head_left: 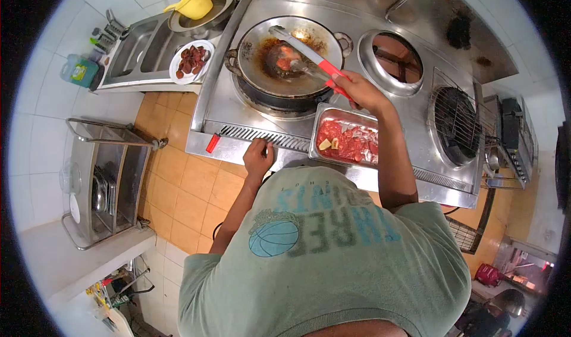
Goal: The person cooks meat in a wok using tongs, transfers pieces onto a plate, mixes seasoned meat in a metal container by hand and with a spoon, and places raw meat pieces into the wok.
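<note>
Reaches forward with the right arm, bent at the elbow, bringing the right hand point(358, 92) to the near right side of the wok point(253, 69), fingers wrapped in a closed grip. Holds the left hand point(258, 158) nearer the body than the wok, fingers loosely curled.

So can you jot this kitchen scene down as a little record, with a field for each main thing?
Right hand: holding red-handled tongs over the pan
Left hand: at the stove's front edge, no tool in it
Pan: reddish food inside
Tray: raw-looking red meat, two pale pieces
Plate: dark brown pieces
Sink side: yellow scoop
</note>
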A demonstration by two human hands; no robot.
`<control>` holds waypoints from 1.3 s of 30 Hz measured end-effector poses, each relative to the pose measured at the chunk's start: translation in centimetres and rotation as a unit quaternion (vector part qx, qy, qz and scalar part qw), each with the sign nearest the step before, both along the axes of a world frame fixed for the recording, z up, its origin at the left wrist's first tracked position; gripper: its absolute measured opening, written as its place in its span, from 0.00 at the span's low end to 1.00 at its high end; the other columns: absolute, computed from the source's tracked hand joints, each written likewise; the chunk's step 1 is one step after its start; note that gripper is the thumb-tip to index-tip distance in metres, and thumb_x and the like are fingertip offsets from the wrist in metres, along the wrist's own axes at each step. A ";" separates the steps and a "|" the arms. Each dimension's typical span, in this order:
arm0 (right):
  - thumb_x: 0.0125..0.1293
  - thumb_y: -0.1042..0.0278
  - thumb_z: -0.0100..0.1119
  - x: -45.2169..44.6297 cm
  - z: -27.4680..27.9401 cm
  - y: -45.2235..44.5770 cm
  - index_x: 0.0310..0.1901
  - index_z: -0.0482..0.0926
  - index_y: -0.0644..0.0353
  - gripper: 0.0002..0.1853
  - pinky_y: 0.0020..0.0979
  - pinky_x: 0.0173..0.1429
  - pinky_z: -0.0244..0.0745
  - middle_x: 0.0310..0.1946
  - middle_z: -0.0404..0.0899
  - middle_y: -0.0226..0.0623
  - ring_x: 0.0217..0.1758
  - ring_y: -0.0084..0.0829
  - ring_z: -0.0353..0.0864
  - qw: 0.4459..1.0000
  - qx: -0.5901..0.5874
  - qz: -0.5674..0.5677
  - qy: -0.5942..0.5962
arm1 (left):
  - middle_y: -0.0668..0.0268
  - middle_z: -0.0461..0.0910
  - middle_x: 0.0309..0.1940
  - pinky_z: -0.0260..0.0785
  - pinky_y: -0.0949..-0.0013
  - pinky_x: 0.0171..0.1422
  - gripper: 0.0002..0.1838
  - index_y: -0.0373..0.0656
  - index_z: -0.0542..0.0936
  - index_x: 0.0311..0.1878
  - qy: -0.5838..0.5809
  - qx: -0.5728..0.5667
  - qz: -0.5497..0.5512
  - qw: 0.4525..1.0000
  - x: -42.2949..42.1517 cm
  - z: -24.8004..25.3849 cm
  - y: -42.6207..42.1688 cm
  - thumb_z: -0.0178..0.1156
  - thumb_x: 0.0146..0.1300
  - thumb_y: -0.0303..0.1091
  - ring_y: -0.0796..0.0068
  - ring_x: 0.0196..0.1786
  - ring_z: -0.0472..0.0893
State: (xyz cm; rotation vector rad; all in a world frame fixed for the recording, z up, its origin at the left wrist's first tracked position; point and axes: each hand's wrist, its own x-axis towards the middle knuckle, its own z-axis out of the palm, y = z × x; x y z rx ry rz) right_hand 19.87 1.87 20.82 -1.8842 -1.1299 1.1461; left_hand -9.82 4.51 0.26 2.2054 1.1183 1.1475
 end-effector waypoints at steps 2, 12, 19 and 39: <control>0.68 0.44 0.50 0.4 0.6 -0.5 0.44 0.78 0.61 0.24 0.24 0.19 0.62 0.22 0.72 0.26 0.16 0.19 0.67 1.000 -0.001 -0.011 0.002 | 0.65 0.73 0.23 0.64 0.69 0.25 0.07 0.42 0.77 0.27 -0.001 -0.009 0.001 1.000 0.0 0.1 -0.1 0.62 0.58 0.32 0.69 0.21 0.73; 0.64 0.38 0.55 4.5 -2.6 -2.7 0.36 0.80 0.62 0.28 0.26 0.20 0.65 0.24 0.73 0.31 0.20 0.22 0.71 0.993 0.051 -0.061 -0.087 | 0.61 0.75 0.24 0.66 0.67 0.28 0.08 0.40 0.78 0.29 0.016 -0.042 -0.005 0.999 0.0 -0.4 0.2 0.60 0.60 0.33 0.64 0.22 0.74; 0.65 0.40 0.56 5.2 -3.2 -2.8 0.31 0.81 0.61 0.27 0.23 0.22 0.65 0.26 0.74 0.32 0.24 0.20 0.72 0.985 0.132 -0.095 -0.062 | 0.63 0.78 0.29 0.69 0.70 0.30 0.05 0.40 0.79 0.31 0.007 -0.151 0.030 0.988 0.1 -0.1 0.5 0.60 0.59 0.31 0.68 0.26 0.77; 0.67 0.45 0.56 9.2 -2.8 1.0 0.23 0.73 0.57 0.23 0.21 0.18 0.51 0.13 0.63 0.20 0.13 0.13 0.58 0.997 -0.009 -0.071 0.026 | 0.61 0.77 0.28 0.70 0.70 0.35 0.01 0.40 0.75 0.26 0.017 -0.099 -0.032 0.994 0.3 0.3 0.7 0.57 0.51 0.25 0.63 0.31 0.78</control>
